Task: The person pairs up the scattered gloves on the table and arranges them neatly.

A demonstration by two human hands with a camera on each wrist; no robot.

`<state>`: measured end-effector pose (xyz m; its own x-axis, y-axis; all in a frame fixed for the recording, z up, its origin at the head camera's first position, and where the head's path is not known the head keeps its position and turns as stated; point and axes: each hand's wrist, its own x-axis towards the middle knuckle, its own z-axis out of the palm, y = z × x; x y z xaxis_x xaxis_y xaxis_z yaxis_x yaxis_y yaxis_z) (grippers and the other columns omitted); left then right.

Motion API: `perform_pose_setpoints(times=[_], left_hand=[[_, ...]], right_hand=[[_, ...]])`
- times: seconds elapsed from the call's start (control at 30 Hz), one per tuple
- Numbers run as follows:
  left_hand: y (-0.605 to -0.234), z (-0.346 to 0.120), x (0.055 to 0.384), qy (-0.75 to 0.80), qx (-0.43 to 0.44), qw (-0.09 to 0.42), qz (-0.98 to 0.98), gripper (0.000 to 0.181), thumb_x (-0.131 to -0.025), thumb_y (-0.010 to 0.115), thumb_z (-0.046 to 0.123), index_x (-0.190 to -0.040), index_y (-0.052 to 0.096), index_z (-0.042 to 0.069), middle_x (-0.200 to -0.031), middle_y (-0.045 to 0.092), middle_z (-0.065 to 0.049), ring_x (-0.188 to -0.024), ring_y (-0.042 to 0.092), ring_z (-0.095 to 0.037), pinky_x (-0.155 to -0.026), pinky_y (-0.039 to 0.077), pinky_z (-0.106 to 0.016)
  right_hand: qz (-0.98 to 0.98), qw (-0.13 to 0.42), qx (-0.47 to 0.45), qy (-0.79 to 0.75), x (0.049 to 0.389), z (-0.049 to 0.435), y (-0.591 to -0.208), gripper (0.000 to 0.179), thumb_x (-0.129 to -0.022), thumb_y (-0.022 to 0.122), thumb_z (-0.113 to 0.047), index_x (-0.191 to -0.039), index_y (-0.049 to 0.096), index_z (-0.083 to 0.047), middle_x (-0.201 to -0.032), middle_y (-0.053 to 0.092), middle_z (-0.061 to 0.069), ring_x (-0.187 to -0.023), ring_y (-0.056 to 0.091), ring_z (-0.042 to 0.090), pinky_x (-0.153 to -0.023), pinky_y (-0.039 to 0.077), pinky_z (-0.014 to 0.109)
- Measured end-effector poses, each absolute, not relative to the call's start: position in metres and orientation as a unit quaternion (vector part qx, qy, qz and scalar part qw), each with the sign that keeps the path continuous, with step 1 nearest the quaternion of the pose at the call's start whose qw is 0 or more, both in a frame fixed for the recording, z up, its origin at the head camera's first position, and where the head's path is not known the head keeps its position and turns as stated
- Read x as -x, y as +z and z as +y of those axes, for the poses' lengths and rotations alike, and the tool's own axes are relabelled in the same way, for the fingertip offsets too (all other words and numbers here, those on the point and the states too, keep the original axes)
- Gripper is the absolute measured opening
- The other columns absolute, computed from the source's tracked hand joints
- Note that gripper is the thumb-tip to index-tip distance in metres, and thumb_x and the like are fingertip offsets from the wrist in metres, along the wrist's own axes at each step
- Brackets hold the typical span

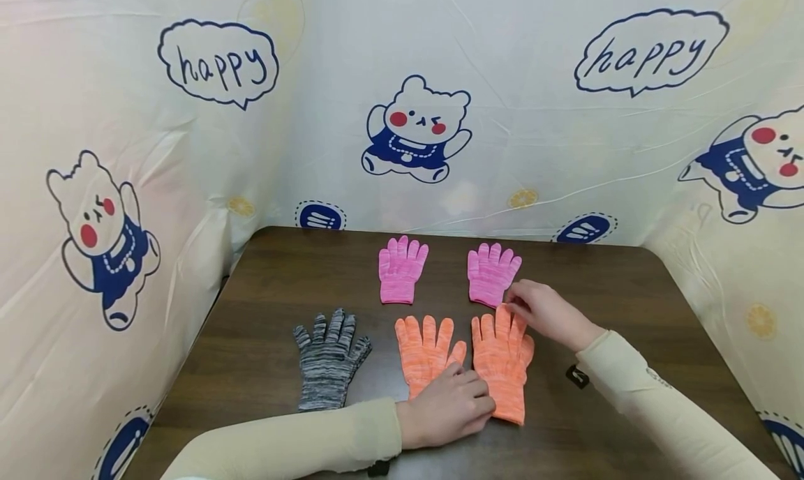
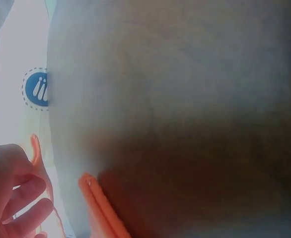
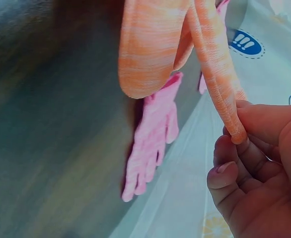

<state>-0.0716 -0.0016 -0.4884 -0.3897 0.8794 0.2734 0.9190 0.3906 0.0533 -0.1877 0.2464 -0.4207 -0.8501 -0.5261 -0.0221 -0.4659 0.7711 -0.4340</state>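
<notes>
Two orange gloves lie side by side toward the near part of the table. My right hand [image 1: 543, 312] pinches a fingertip of the right orange glove [image 1: 505, 375], and in the right wrist view that glove finger [image 3: 217, 74] is drawn taut between thumb and fingers. At the same glove's cuff, my left hand [image 1: 449, 405] has curled fingers at its left edge. The left forearm crosses in front of the left orange glove [image 1: 423, 351], and the hand hides its lower part. Orange fabric [image 2: 103, 210] stands near the left hand's fingers in the left wrist view.
A pink glove [image 1: 400, 271] and a second pink glove [image 1: 492, 274] lie flat at the back of the brown table [image 1: 251, 340]. To the left is a grey striped glove [image 1: 329, 361], its cuff close to the left sleeve [image 1: 301, 438]. A printed curtain [image 1: 527, 138] surrounds the table.
</notes>
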Motion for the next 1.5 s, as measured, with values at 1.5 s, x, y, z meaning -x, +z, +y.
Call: perform_pose_setpoints(times=[1.5], left_hand=[[-0.48, -0.06, 0.059, -0.127, 0.495, 0.151, -0.846, 0.012, -0.097, 0.072, 0.03, -0.088, 0.067, 0.025, -0.086, 0.06, 0.011, -0.084, 0.057, -0.009, -0.077, 0.034, -0.025]], right_hand=[[0.901, 0.019, 0.363, -0.239, 0.195, 0.177, -0.41, 0.007, -0.095, 0.075, -0.006, -0.095, 0.069, -0.01, -0.086, 0.064, -0.004, -0.074, 0.054, 0.008, -0.069, 0.055, 0.027]])
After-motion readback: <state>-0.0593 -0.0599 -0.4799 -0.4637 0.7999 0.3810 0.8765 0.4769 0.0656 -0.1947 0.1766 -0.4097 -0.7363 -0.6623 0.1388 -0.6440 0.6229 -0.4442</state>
